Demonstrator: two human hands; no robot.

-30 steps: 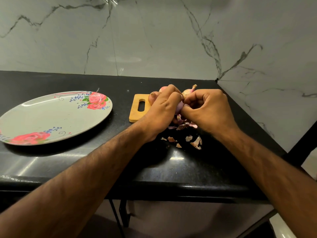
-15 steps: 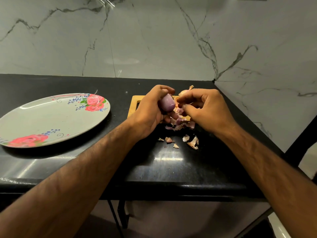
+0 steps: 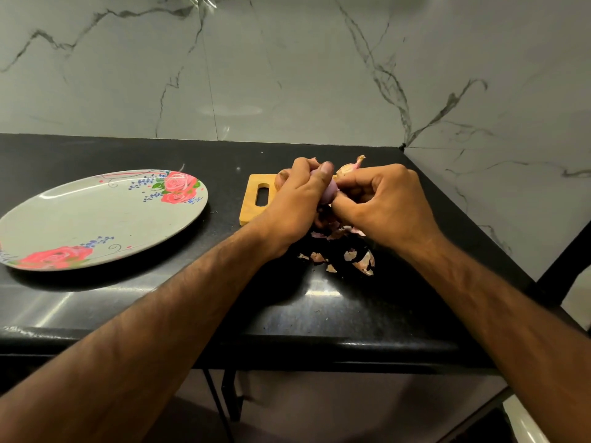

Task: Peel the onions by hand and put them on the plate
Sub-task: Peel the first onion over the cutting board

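My left hand (image 3: 295, 203) grips a small purple peeled onion (image 3: 329, 192) above the wooden cutting board (image 3: 252, 199), thumb over its top. My right hand (image 3: 383, 203) meets it from the right, fingers curled and pinching at the onion's lower side. Behind my hands another onion (image 3: 350, 167) with dry skin and a stem tip lies on the board, and a brownish one (image 3: 281, 179) peeks out behind my left hand. The flowered plate (image 3: 96, 219) sits at the left with nothing on it.
Loose onion skins (image 3: 358, 259) lie scattered on the black counter (image 3: 224, 298) just in front of my hands. Marble walls close the back and right sides. The counter's front edge runs below my forearms.
My left hand turned the peeled onion back toward my right hand, which closed in on it again. Both hands stayed over the board.
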